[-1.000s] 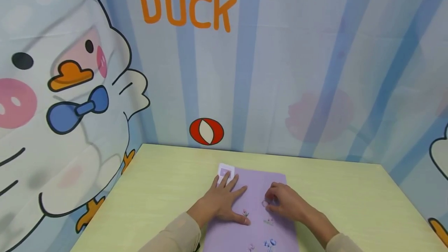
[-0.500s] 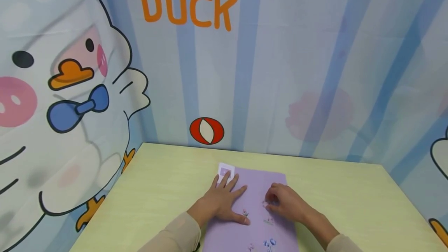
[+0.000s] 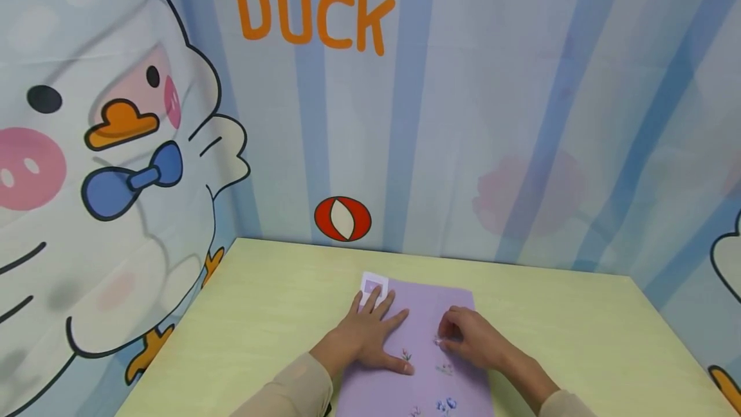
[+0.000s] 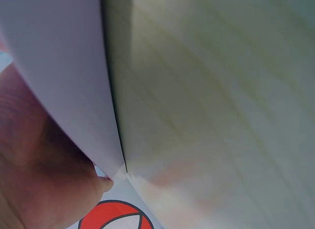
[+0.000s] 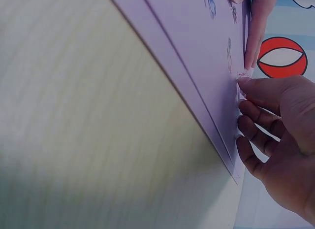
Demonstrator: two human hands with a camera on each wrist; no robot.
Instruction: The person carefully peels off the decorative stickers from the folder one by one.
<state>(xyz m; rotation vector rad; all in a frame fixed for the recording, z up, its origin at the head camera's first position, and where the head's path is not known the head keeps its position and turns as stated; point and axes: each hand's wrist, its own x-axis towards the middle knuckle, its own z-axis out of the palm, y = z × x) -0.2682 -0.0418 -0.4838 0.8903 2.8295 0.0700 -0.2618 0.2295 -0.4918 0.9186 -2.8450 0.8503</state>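
Note:
A purple folder (image 3: 428, 307) printed or stuck with small flower pictures lies on the table. My left hand (image 3: 370, 333) rests on its left part with fingers spread, the fingertips over a white card (image 3: 375, 280) with a purple square at the top left corner. On the right half my right hand (image 3: 470, 334) curls its fingers and pinches a small clear flower sticker (image 3: 437, 341) against the surface. In the right wrist view the thumb (image 5: 261, 88) sits right at the sticker's edge, with the other fingers bent beside it.
Below the right hand are a pink-and-green flower sticker (image 3: 444, 369) and a blue flower sticker (image 3: 446, 404). A red flower sticker (image 3: 406, 355) lies by the left thumb. The pale yellow table (image 3: 278, 301) ends at a duck-print curtain (image 3: 359, 114).
The small sticker at the right fingertips shows less as an open loop and now lies flatter. The right hand has barely shifted, and the left hand stays in place.

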